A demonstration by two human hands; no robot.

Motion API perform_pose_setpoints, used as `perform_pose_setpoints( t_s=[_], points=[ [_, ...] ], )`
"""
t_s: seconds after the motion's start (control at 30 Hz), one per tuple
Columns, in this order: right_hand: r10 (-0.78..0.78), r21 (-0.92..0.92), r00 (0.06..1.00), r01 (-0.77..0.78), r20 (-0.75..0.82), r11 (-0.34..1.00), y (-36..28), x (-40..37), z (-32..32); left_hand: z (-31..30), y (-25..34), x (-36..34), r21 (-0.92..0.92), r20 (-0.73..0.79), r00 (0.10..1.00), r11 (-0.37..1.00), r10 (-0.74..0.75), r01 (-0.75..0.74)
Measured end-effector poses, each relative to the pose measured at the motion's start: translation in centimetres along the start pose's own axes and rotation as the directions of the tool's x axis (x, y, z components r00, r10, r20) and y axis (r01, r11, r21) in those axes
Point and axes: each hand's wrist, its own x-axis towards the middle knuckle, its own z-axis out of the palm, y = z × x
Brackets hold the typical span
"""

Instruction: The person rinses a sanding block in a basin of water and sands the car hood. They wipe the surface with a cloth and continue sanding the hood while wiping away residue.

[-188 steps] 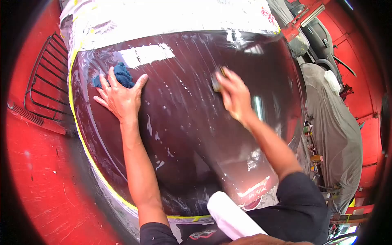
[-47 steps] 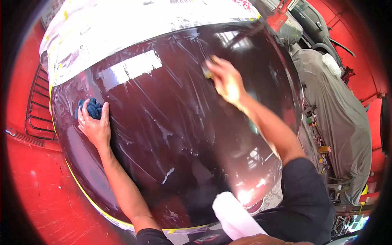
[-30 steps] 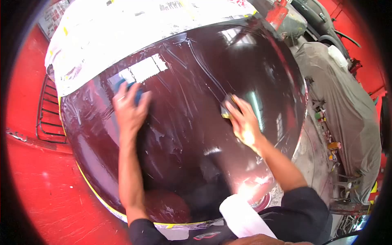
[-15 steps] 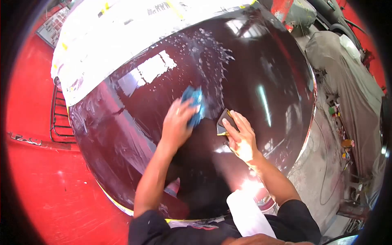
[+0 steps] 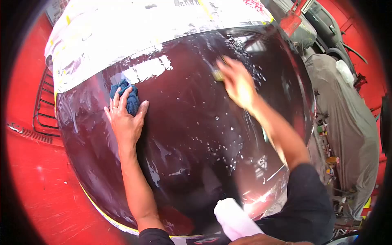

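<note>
A dark maroon, glossy car hood (image 5: 183, 118) fills the middle of the view, wet with drops and streaks. On its left part, my left hand (image 5: 125, 118) presses a crumpled blue cloth (image 5: 133, 100) against the surface, fingers bent over it. Toward the upper right of the hood is my right hand (image 5: 236, 79), blurred by motion, with a sanding block (image 5: 218, 75) with yellowish edges at its fingertips. Water drops lie around the right hand and run down the hood below it.
White masking sheet (image 5: 122, 34) covers the car beyond the hood. A black metal rack (image 5: 44, 104) stands on the red floor at left. At right are a grey draped cover (image 5: 347, 122) and small items on the ground. Something white (image 5: 232, 218) hangs near my chest.
My left hand has moved left with the blue cloth. My right hand has moved up and away with the block. Water drops now dot the middle and lower right of the hood.
</note>
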Motion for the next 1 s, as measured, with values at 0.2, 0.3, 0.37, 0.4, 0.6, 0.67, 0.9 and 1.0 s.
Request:
perform_pose_setpoints(
  t_s=[0.2,0.3,0.37,0.4,0.6,0.67,0.9,1.0],
  points=[
    [-0.017,-0.039,0.997,0.014,-0.07,0.999,1.6,2.8,2.7,-0.2,-0.1,-0.2,0.007,0.021,1.0,1.0,0.017,-0.017],
    [0.198,-0.056,0.964,-0.19,0.177,0.98,2.8,12.9,6.2,-0.1,-0.3,-0.1,0.006,0.009,1.0,1.0,0.006,-0.006],
    [-0.057,-0.024,0.998,0.056,-0.029,0.998,2.6,8.1,4.7,-0.1,-0.6,-0.1,-0.024,0.008,1.0,1.0,0.003,-0.003],
    [-0.013,0.089,0.995,0.022,-0.1,0.996,1.9,2.7,3.2,0.1,-0.7,-0.2,-0.034,0.003,1.0,0.999,0.01,-0.01],
    [-0.054,0.141,0.998,0.059,-0.037,0.988,0.2,-5.3,-1.7,0.2,-0.2,0.3,-0.016,-0.015,1.0,1.0,-0.014,0.014],
    [-0.021,-0.112,1.0,0.02,-0.007,0.994,1.2,4.6,3.0,0.4,-0.5,-0.1,-0.004,-0.015,0.999,1.0,-0.03,0.03],
    [0.005,0.31,0.998,0.015,-0.066,0.951,-3.4,-5.6,-3.2,0.5,-0.5,0.3,-0.025,-0.025,1.0,1.0,-0.011,0.01],
    [-0.017,0.183,1.0,0.02,-0.017,0.983,-2.3,-1.4,-1.1,0.7,-0.7,0.5,-0.013,-0.031,0.999,1.0,-0.008,0.008]
  ],
)
